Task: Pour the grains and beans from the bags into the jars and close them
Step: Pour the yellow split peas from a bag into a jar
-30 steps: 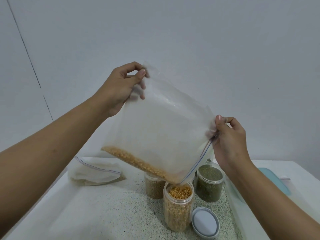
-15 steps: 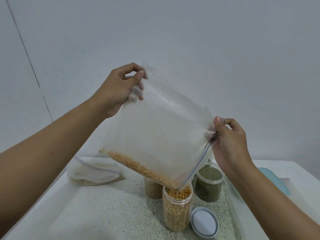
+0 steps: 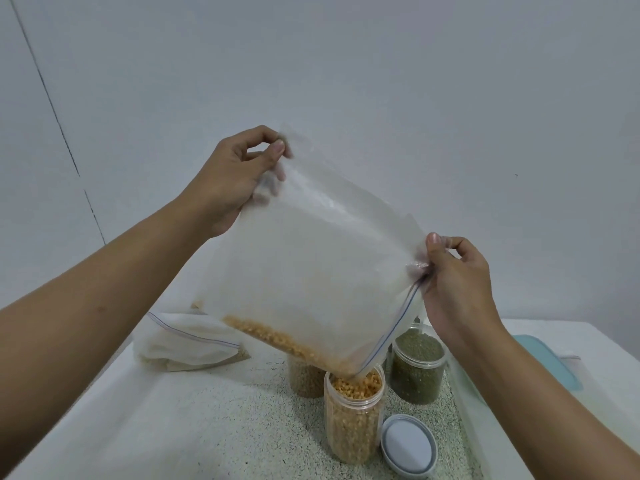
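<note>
A clear zip bag (image 3: 318, 271) hangs tilted in the air, a band of yellow grains along its lower edge. My left hand (image 3: 235, 178) pinches its raised back corner. My right hand (image 3: 453, 282) pinches the zip edge at the right. The bag's open corner points down into an open clear jar (image 3: 353, 417) nearly full of yellow grains. A grey lid (image 3: 408, 445) lies flat to the right of that jar.
Behind the yellow jar stand a jar of green beans (image 3: 417, 368) and a partly hidden jar of brownish grains (image 3: 304, 379). A crumpled bag (image 3: 187, 344) lies at the left. A teal lid (image 3: 550, 362) rests at the right. The speckled counter (image 3: 221, 427) runs beneath.
The band of yellow grains in the bag has shrunk and slid toward the open corner, and the jar has filled higher. Both hands keep their hold.
</note>
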Demonstrator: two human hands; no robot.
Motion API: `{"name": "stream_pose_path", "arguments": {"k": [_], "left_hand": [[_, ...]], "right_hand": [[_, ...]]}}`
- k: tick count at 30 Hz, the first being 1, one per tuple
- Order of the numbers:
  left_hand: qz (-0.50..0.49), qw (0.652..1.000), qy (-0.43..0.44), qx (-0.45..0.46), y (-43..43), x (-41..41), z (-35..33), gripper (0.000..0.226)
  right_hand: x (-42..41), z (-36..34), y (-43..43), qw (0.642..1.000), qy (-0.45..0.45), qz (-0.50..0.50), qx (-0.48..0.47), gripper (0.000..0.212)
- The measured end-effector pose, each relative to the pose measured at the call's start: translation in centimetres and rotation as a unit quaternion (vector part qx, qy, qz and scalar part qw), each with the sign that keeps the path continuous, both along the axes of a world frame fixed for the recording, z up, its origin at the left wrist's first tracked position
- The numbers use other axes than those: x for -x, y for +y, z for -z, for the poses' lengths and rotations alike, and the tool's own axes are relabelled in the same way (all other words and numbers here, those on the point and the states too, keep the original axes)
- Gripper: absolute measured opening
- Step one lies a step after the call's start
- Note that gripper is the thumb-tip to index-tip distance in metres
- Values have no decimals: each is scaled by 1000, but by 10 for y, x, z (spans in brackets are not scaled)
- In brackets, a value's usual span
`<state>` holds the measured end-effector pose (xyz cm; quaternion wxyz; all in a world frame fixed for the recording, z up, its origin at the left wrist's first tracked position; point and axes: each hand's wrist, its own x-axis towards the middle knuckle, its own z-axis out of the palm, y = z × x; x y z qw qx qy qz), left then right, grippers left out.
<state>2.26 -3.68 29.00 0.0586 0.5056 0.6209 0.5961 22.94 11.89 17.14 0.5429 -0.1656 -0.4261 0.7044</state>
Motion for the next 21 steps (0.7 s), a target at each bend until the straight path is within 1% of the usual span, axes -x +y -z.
{"name": "stream_pose_path", "arguments": {"k": [4, 6, 9, 11, 13, 16, 21], "left_hand": [[-19, 999, 31, 0, 2, 0, 1, 20], [-48, 994, 95, 6, 4, 3, 3, 21], [-118, 968, 222, 4, 5, 4, 7, 19], [-132, 950, 283, -10, 4, 4, 9, 19], [-133, 937, 323, -28, 4, 5, 10, 21], [-128, 925, 355, -45, 5, 7, 12, 21], [-122, 929, 345, -51, 12, 3, 9, 21]], "right_hand": [[0, 2, -1, 1000, -11, -7, 9, 22], [-2, 2, 0, 1000, -14, 1, 19, 21], [-3, 1, -1, 999, -23, -3, 24, 22], [-3, 1, -1, 999, -21, -11, 33, 23], [-3, 1, -3, 999, -18, -15, 44, 24], [-3, 3, -3, 999, -11, -8, 47, 24], [-4, 5, -1, 1000, -6, 4, 28, 24]]}}
